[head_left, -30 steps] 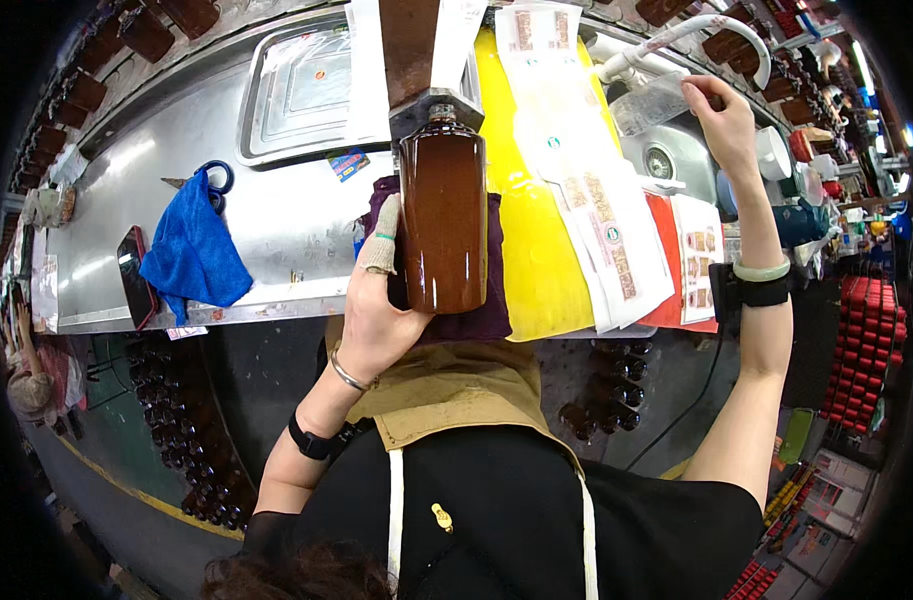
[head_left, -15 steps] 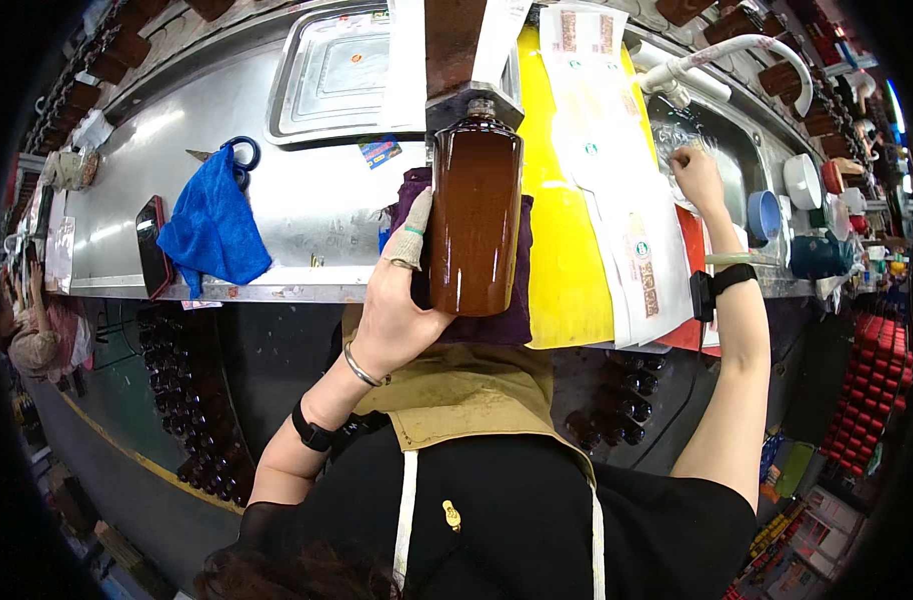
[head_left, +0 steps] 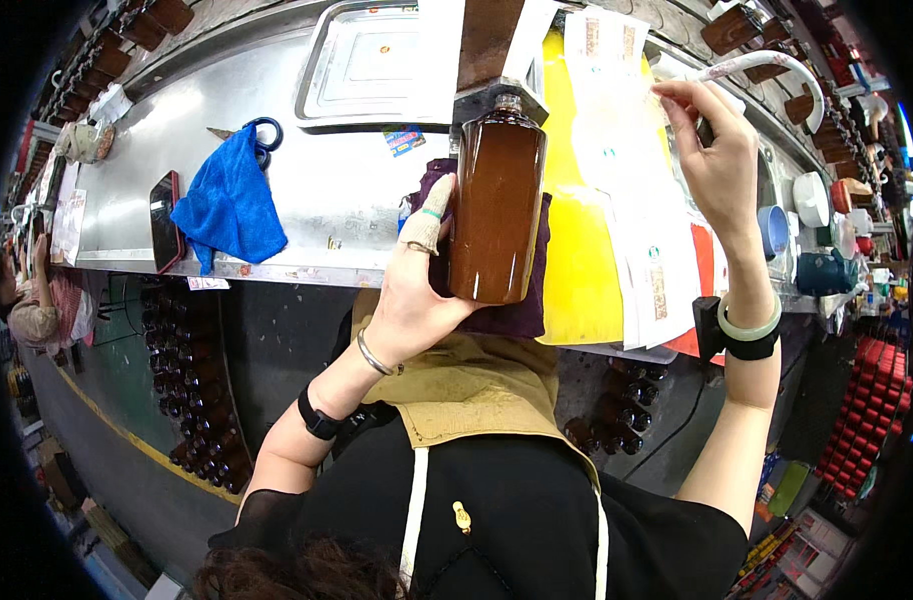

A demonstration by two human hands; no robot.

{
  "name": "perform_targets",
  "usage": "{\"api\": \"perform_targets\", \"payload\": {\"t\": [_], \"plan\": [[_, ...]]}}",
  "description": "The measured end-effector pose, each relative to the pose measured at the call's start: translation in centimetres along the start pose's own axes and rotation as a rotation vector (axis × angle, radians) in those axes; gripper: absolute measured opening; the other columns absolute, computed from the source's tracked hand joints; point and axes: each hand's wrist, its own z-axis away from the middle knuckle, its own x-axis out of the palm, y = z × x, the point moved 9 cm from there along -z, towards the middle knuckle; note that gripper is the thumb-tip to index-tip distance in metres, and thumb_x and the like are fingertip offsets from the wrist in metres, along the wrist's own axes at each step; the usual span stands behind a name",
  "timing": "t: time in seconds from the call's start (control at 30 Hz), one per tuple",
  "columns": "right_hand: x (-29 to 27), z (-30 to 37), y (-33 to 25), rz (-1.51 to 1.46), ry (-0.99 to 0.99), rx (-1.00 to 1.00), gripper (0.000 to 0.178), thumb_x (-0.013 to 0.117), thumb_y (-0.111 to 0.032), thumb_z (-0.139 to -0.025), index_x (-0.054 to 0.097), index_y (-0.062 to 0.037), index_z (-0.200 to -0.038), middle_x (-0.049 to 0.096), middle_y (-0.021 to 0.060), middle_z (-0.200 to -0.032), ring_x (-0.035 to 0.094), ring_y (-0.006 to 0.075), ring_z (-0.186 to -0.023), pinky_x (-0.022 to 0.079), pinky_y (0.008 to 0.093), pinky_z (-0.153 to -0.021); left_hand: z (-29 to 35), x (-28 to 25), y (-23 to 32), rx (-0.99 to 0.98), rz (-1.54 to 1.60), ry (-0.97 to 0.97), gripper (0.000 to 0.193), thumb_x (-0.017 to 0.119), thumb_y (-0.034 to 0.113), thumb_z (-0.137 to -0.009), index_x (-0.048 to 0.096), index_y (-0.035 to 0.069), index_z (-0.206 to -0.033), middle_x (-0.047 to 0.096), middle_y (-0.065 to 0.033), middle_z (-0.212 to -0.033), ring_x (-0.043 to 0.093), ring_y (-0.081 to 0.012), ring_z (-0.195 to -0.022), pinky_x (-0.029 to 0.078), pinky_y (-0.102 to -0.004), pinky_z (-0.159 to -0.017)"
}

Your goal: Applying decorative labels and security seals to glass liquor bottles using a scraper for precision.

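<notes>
- One bottle (head_left: 499, 210), brown, appears to lie lengthwise over the purple cloth (head_left: 515, 320), its base toward the tabletop's (head_left: 347, 200) near edge and its neck toward the far edge.
- The left hand (head_left: 417, 300) has its grip around the bottle's left side and base, a fabric sleeve covering one finger.
- The right hand (head_left: 722, 160) is raised beside the white sheets (head_left: 617, 180), toward the tabletop's far right corner; its grip is narrow, fingertips almost together, and whether they pinch something clear I cannot tell.
- If the left hand slackens, the smooth bottle could slide off the near edge.
- A push away could knock its neck against the metal block (head_left: 529, 100); whether they touch is unclear.
- A low right wrist could drag the white sheets across the yellow sheet (head_left: 582, 285).
- Tugging the blue cloth (head_left: 232, 205), left, could pull the scissors (head_left: 269, 132) along.
</notes>
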Motion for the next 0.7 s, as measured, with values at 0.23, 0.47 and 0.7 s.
{"api": "perform_targets", "payload": {"t": [0.23, 0.47, 0.7], "plan": [[0.8, 1.6, -11.9, -0.009, 0.04, -0.536, 0.034, 0.072, -0.001, -0.073, 0.077, -0.0085, -0.106, 0.067, 0.0031, -0.091, 0.064, 0.0194, -0.077, 0.05, 0.0343, -0.066, -0.5, -1.9, -0.5, -0.13, 0.545, -0.061, 0.093, 0.067, 0.037, -0.105, 0.011, 0.0, -0.169, 0.02, -0.0217, -0.174, 0.024, -0.0354, -0.161, 0.02, -0.0511, -0.13], [5.3, 9.3, -14.5, -0.016, -0.158, -0.591, 0.041, 0.072, -0.015, -0.071, 0.078, -0.0079, -0.11, 0.067, 0.0004, -0.1, 0.063, 0.016, -0.084, 0.052, 0.0349, -0.073, -2.5, -0.9, -1.6, -0.406, 0.661, 0.015, 0.079, 0.053, 0.047, -0.11, 0.023, -0.003, -0.165, 0.037, -0.0228, -0.165, 0.04, -0.0317, -0.152, 0.032, -0.0454, -0.126], [5.6, 10.8, -14.7, -0.092, -0.119, -0.626, 0.031, 0.078, -0.025, -0.086, 0.076, -0.0098, -0.113, 0.063, 0.0004, -0.092, 0.06, 0.0157, -0.08, 0.048, 0.0329, -0.067, -3.7, 1.0, -0.7, -0.345, 0.459, -0.062, 0.093, 0.081, 0.013, -0.095, 0.021, -0.008, -0.162, 0.048, -0.0211, -0.154, 0.054, -0.0239, -0.139, 0.047, -0.0389, -0.116]]}}
